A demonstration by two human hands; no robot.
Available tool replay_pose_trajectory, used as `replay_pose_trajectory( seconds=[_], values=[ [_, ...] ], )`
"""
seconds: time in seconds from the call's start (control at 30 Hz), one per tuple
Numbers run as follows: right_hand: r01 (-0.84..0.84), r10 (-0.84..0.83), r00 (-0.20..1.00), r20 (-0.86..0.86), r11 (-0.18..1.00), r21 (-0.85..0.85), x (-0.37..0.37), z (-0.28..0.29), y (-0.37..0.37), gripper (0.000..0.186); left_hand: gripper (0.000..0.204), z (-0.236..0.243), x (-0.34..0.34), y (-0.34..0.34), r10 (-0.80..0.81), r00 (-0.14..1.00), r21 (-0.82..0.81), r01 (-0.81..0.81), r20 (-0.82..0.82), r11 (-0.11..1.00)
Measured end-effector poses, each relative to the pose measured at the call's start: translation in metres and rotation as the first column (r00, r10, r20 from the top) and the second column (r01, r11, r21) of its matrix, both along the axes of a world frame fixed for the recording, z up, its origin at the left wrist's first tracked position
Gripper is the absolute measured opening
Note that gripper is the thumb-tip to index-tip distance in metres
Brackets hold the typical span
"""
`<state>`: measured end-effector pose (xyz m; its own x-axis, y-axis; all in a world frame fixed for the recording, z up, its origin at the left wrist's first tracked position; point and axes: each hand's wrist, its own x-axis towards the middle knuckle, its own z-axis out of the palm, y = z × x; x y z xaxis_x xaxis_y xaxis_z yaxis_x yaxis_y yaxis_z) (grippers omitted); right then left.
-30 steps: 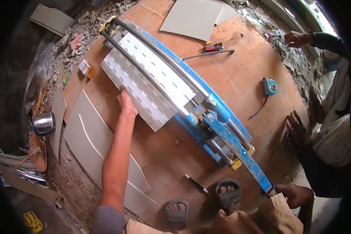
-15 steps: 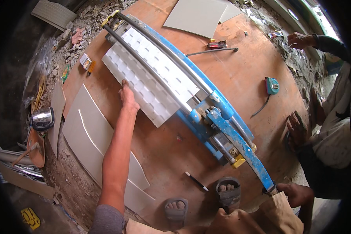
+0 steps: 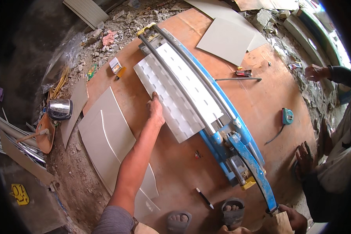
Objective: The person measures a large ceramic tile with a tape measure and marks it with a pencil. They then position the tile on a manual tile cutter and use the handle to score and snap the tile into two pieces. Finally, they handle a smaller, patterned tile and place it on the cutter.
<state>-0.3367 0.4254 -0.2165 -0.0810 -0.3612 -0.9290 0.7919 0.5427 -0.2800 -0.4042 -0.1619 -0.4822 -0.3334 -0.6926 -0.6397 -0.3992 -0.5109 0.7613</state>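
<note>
A blue manual tile cutter (image 3: 238, 117) with two steel rails lies slantwise on a brown board. Under its rails rests a white tile (image 3: 171, 99) patterned with rows of small grey marks. My left hand (image 3: 156, 110) grips the tile's left edge, thumb on top, its other fingers mostly out of sight. At the lower right, my right hand (image 3: 295, 219) is closed round the end of the cutter's blue lever handle (image 3: 253, 167), partly hidden by beige cloth.
Plain beige tile pieces (image 3: 105, 132) lie left of the cutter, others (image 3: 226, 41) behind it. A marker (image 3: 204, 198) lies near my sandals. A tape measure (image 3: 287, 116) is at right, beside another person's hand (image 3: 305, 156). Rubble (image 3: 121, 29) borders the board.
The view has shifted, so the whole scene sits farther right and a little lower. Both hands keep their holds on the tile and the lever handle, with no clear movement of either.
</note>
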Motion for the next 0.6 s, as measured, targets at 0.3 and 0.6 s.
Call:
replay_pose_trajectory(
  seconds=[0.3,0.6],
  values=[
    [-0.191,0.198,0.791,-0.579,0.979,0.073,0.008,-0.009,-0.034,0.061,0.073,0.002,-0.001,0.006,-0.018,0.994,0.025,0.021,-0.111,0.999],
    [-0.257,0.349,0.657,-0.668,0.937,0.237,-0.009,-0.01,-0.081,0.06,0.068,0.014,-0.001,0.01,-0.067,0.989,-0.011,0.066,-0.129,0.998]
  ],
)
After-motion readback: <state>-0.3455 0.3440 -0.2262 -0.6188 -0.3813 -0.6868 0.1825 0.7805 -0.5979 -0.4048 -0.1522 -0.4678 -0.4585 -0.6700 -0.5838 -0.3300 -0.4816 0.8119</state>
